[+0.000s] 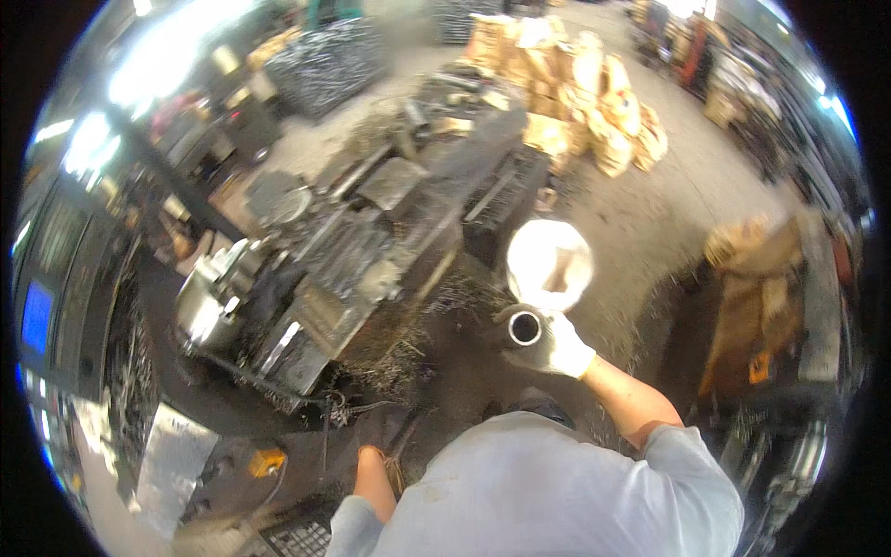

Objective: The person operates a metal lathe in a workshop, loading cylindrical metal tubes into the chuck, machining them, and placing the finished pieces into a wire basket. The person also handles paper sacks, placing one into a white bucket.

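Note:
My right hand (557, 344), in a soiled white work glove, is closed around a metal tube (525, 328) whose round open end faces up. Just beyond it is a bright white round object (550, 264), perhaps a container; glare hides its inside. My left forearm reaches down at the lower middle. The left hand (379, 425) is dark and blurred against the floor, so its fingers and anything in them cannot be made out. A metalworking machine (397, 184) with a long bed lies ahead to the left, with metal shavings (390, 365) beside its near end.
Several tan sacks (585, 104) stand at the far right of the machine. A brown sack (752, 313) is at right. Metal bins (324, 69) stand at the back. A yellow box (266, 462) with a cable and a grey sheet (174, 459) lie lower left.

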Available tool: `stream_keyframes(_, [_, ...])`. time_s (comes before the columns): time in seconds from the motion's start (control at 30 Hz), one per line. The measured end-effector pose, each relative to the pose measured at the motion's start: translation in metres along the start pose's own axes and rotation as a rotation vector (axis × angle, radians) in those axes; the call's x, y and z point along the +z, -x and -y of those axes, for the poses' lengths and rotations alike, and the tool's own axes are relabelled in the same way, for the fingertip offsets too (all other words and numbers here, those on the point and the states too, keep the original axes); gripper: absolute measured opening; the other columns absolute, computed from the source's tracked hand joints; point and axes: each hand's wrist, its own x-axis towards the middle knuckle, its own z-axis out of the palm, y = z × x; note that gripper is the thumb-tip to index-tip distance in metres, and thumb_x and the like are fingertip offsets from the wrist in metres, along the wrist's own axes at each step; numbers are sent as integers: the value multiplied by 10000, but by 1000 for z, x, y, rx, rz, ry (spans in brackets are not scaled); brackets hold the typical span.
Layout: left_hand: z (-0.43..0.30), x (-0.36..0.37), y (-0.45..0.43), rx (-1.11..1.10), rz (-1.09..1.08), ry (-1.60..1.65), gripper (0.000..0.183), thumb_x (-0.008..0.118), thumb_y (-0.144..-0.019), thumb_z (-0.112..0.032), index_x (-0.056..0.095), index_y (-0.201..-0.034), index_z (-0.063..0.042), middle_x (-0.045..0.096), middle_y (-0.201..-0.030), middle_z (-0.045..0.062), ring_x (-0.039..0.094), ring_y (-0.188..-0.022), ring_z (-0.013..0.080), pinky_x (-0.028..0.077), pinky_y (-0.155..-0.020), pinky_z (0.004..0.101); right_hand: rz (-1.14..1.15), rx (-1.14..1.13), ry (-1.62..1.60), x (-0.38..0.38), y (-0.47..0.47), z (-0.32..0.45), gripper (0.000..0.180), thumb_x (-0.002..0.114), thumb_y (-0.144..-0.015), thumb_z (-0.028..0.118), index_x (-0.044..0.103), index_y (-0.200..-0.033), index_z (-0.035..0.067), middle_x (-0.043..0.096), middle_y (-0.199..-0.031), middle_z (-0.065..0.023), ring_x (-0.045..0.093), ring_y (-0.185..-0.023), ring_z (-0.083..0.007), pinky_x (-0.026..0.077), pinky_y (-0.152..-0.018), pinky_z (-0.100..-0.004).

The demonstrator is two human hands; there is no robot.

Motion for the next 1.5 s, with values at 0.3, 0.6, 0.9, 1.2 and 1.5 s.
stream_keyframes(0.3, [-26,-53,136,-758,-1108,-76,545,557,-1072,-446,635,-1359,11,687,-1274,262,674,-1132,413,552,-928,483,269,-264,-64,120,-249,10,436,820,-797,318,709,-1138,70,763,-949,-210,757,-836,-394,611,-727,-462])
stream_keyframes(0.6, [-91,-143,113,-625,-1563,233,614,489,-1102,-509,563,-1476,-28,603,-1485,214,635,-1257,397,491,-1068,481,899,-432,181,116,-367,-27,647,798,-847,457,632,-1356,94,771,-1049,-211,758,-952,-391,607,-824,-473])
stream_keyframes(0.9, [-98,-175,87,-1133,-856,-403,675,737,-938,-532,642,-1344,-2,688,-1340,250,668,-1191,460,553,-951,536,738,-767,-297,78,-554,24,123,759,-884,136,795,-980,68,798,-984,-69,760,-853,-204,618,-767,-340])
stream_keyframes(1.2, [-281,-246,-126,-108,-1139,-1018,1026,816,-795,-557,410,-1564,-13,396,-1654,220,352,-1539,453,218,-1277,647,1162,-1029,667,324,-641,122,736,822,-755,446,656,-1379,94,738,-1245,-167,704,-1130,-371,557,-952,-453])
stream_keyframes(1.5, [-313,-337,-156,-13,-890,-1126,1069,804,-770,-569,382,-1579,-12,403,-1643,233,370,-1537,432,230,-1284,596,-19,-477,840,264,-736,78,221,680,-844,204,834,-929,70,794,-904,-181,778,-815,-340,616,-727,-466])
